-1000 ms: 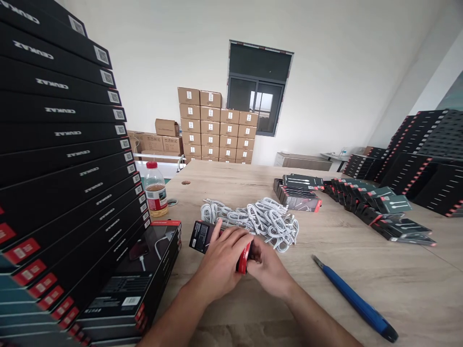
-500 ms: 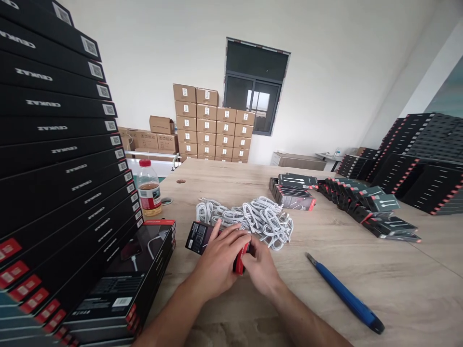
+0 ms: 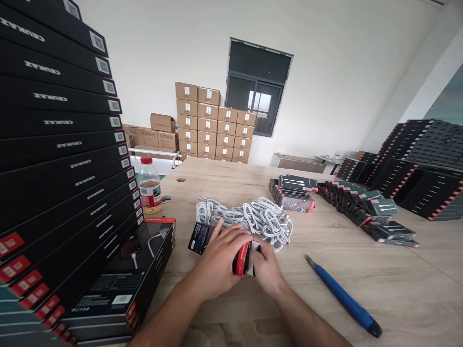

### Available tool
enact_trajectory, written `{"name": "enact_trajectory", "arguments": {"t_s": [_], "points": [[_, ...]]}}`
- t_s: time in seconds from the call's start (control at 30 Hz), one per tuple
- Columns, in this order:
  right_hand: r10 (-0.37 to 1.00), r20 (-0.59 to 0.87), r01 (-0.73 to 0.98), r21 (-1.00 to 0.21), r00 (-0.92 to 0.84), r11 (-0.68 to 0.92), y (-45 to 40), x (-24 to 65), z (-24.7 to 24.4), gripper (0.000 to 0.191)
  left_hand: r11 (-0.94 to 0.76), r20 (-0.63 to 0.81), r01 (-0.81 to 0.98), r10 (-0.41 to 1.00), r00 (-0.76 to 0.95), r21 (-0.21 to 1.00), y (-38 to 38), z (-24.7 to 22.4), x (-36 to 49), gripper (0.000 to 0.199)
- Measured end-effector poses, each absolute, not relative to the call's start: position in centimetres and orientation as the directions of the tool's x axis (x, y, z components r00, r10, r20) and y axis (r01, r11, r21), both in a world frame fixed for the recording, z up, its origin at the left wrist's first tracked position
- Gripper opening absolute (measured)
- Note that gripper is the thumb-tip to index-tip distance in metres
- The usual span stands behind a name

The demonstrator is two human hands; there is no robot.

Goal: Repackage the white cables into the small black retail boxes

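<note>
A black cable box [image 3: 198, 237] with a red end lies under my left hand [image 3: 219, 258], whose fingers wrap over it from above. At the box's red end, my right hand [image 3: 267, 267] pinches a flap, and its white inner side shows between thumb and fingers. Much of the box is hidden by the hands. Just beyond them lies a heap of coiled white charging cables [image 3: 246, 217]. To the right rests a blue utility knife [image 3: 345, 296], its blade end pointing away from me.
Tall stacked black boxes [image 3: 65, 144] rise on the left, beside a red-capped bottle [image 3: 150, 193]. Small packed boxes [image 3: 292, 195] stand farther right, near a leaning row of more boxes [image 3: 365, 207]. Cardboard cartons [image 3: 208, 125] are piled against the wall.
My right hand has shifted slightly right and the flap at the red end has come away from the box, showing white inside. The left hand keeps its hold. The view has tilted slightly.
</note>
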State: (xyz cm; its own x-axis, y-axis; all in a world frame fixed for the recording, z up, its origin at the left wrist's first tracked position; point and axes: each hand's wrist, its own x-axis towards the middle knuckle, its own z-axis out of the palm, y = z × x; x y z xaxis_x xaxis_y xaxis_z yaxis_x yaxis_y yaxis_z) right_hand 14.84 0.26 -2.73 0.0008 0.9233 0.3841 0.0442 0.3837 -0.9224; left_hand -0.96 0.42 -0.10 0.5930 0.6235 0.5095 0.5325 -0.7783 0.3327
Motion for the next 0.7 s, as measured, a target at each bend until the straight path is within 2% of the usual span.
{"name": "enact_trajectory", "arguments": {"t_s": [0.17,0.23,0.3,0.37,0.47,0.53,0.6,0.7], "points": [[0.928,0.362,0.047,-0.929,-0.085,0.367,0.6,15.5,-2.9,0.026,-0.744,0.534,0.582,0.654,0.535,0.328,0.5,0.0,-1.2,0.075],[0.910,0.409,0.083,-0.907,-0.061,0.413,0.6,15.7,-3.1,0.029,-0.716,0.548,0.623,0.673,0.496,0.315,0.5,-0.1,-1.2,0.074],[0.853,0.521,0.195,-0.836,-0.009,0.513,0.4,15.9,-3.2,0.036,-0.697,0.557,0.651,0.683,0.473,0.301,0.4,-0.2,-1.2,0.072],[0.755,0.655,0.361,-0.702,-0.010,0.614,0.2,16.3,-3.1,0.039,-0.685,0.563,0.668,0.687,0.460,0.290,0.4,-0.4,-1.2,0.067],[0.603,0.781,0.536,-0.444,-0.161,0.718,0.0,16.9,-2.7,0.029,-0.669,0.579,0.693,0.687,0.440,0.267,0.4,-0.6,-1.1,0.060],[0.542,0.807,0.579,-0.332,-0.235,0.745,0.1,17.3,-2.4,0.028,-0.651,0.604,0.719,0.682,0.413,0.243,0.4,-0.6,-0.9,0.059],[0.524,0.822,0.604,-0.303,-0.226,0.737,0.4,17.7,-2.4,0.032,-0.623,0.641,0.753,0.670,0.373,0.213,0.3,-0.5,-0.6,0.058],[0.563,0.814,0.620,-0.367,-0.147,0.693,0.9,17.7,-2.7,0.037,-0.585,0.694,0.797,0.638,0.334,0.154,-0.1,-0.4,0.0,0.057]]}}
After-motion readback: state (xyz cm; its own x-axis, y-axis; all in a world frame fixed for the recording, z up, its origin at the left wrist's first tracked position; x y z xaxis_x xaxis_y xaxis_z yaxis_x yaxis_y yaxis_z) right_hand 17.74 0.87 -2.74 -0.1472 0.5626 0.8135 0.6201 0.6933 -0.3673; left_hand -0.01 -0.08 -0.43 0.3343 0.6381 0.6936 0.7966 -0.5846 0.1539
